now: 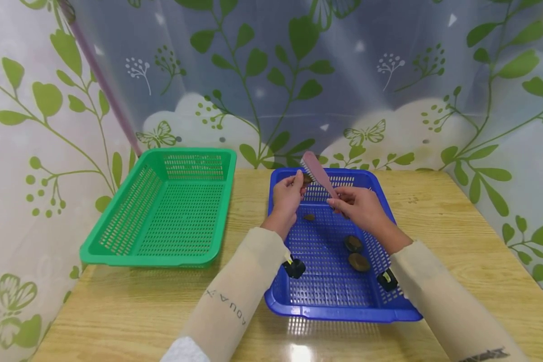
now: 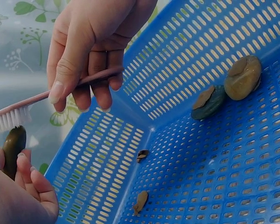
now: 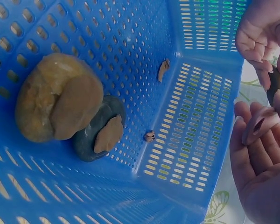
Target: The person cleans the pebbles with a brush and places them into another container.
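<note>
Above the far end of a blue plastic basket (image 1: pixel 344 313), my left hand (image 1: pixel 287 199) pinches a small dark, smooth stone (image 2: pixel 14 150) between thumb and fingers. My right hand (image 1: pixel 363 208) grips the handle of a pink brush (image 1: pixel 320 174). The white bristles (image 2: pixel 11 120) touch the stone's upper end in the left wrist view. Inside the basket, a yellowish-brown stone (image 3: pixel 37 100) and a dark green-grey stone (image 3: pixel 86 144) lie side by side, each with a flat brown patch on top. Two small brown bits (image 2: pixel 141 201) lie near the basket's far wall.
A green plastic basket (image 1: pixel 228 211) with slotted walls stands to the left, with a strip of wooden table (image 1: pixel 246 216) between the two baskets. Behind the table hangs a leaf-patterned curtain (image 1: pixel 271 85). Black wrist devices (image 1: pixel 294 267) are on both forearms.
</note>
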Demonstrator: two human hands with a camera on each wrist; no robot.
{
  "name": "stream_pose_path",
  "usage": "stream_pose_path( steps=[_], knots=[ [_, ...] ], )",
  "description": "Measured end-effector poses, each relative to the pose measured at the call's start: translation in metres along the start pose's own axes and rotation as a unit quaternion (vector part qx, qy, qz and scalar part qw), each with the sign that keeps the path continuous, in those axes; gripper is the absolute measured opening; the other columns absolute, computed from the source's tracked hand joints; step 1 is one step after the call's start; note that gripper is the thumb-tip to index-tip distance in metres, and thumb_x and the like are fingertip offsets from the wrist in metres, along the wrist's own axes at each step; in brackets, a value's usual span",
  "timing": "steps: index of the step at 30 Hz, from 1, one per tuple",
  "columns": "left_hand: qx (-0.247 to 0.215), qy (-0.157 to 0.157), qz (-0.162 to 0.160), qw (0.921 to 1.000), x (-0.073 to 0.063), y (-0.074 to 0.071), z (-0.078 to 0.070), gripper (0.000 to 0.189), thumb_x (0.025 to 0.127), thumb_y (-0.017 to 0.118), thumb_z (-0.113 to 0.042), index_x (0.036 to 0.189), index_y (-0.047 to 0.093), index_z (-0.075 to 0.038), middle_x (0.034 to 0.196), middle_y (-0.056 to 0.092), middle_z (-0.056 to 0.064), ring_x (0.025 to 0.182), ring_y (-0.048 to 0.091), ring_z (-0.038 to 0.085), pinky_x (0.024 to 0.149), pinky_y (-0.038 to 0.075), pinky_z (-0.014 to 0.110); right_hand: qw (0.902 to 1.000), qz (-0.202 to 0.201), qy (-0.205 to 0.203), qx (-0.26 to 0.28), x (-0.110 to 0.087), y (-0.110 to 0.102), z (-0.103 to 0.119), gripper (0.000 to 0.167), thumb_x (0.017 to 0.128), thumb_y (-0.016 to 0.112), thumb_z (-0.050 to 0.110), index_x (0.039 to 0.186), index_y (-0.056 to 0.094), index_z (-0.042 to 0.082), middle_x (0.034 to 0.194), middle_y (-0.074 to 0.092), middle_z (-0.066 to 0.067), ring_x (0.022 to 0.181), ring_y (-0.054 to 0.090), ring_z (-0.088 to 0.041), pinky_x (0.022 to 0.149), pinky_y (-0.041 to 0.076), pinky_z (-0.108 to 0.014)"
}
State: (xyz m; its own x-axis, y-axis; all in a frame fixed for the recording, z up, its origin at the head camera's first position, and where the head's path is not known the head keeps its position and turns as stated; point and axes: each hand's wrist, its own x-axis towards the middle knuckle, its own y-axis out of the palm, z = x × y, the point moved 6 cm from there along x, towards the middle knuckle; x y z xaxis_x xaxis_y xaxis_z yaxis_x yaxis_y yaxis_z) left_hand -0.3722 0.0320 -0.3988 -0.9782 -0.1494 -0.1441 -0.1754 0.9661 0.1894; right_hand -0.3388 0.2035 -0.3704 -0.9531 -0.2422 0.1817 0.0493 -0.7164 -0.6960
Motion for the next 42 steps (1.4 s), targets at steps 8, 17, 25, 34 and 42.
stream_pose_path(
  steps=[8,17,25,34,42],
  knots=[
    [-0.013,-0.007,0.002,0.9999,-0.001,-0.002,-0.002,0.036,0.098,0.059,-0.029,0.115,0.066,0.002,0.089,0.065,0.004,0.074,0.056,0.008,0.076,0.053,0.028,1.0000,0.007,0.004,0.001,-0.001,0.001,0.001,0.032,0.097,0.061,0.026,0.115,0.066,0.000,0.079,0.070,-0.011,0.061,0.058,-0.018,0.053,0.046,-0.031],
    [-0.025,0.011,0.001,0.9996,-0.004,0.001,-0.005,0.028,0.097,0.062,-0.023,0.111,0.066,0.001,0.081,0.060,0.000,0.069,0.055,0.007,0.076,0.051,0.032,0.9998,-0.003,0.013,-0.018,-0.003,-0.003,-0.002,0.032,0.098,0.060,0.028,0.114,0.067,0.001,0.081,0.072,-0.011,0.069,0.065,-0.025,0.057,0.049,-0.031],
    [-0.033,0.043,-0.010,0.9985,-0.002,0.004,-0.005,0.023,0.096,0.062,-0.014,0.112,0.064,0.002,0.089,0.062,0.005,0.070,0.057,0.010,0.067,0.047,0.025,0.9985,-0.016,0.015,-0.050,0.001,-0.010,-0.002,0.029,0.098,0.059,0.024,0.113,0.067,0.001,0.076,0.069,-0.009,0.060,0.056,-0.018,0.051,0.041,-0.030],
    [-0.038,0.001,-0.010,0.9992,-0.012,0.004,-0.003,0.021,0.096,0.061,-0.010,0.114,0.063,0.000,0.109,0.065,0.019,0.083,0.066,0.020,0.082,0.054,0.038,0.9955,0.003,0.053,-0.079,-0.004,-0.007,-0.011,0.034,0.099,0.057,0.026,0.119,0.064,-0.002,0.091,0.073,-0.015,0.075,0.067,-0.023,0.057,0.046,-0.030],
    [-0.049,0.011,-0.031,0.9983,0.000,-0.021,-0.026,0.024,0.096,0.061,-0.014,0.117,0.062,-0.002,0.110,0.066,0.017,0.080,0.065,0.016,0.066,0.049,0.023,0.9927,0.025,0.063,-0.099,-0.008,-0.007,-0.010,0.030,0.100,0.057,0.026,0.108,0.066,-0.001,0.079,0.069,-0.007,0.062,0.052,-0.019,0.054,0.039,-0.030]
  ],
)
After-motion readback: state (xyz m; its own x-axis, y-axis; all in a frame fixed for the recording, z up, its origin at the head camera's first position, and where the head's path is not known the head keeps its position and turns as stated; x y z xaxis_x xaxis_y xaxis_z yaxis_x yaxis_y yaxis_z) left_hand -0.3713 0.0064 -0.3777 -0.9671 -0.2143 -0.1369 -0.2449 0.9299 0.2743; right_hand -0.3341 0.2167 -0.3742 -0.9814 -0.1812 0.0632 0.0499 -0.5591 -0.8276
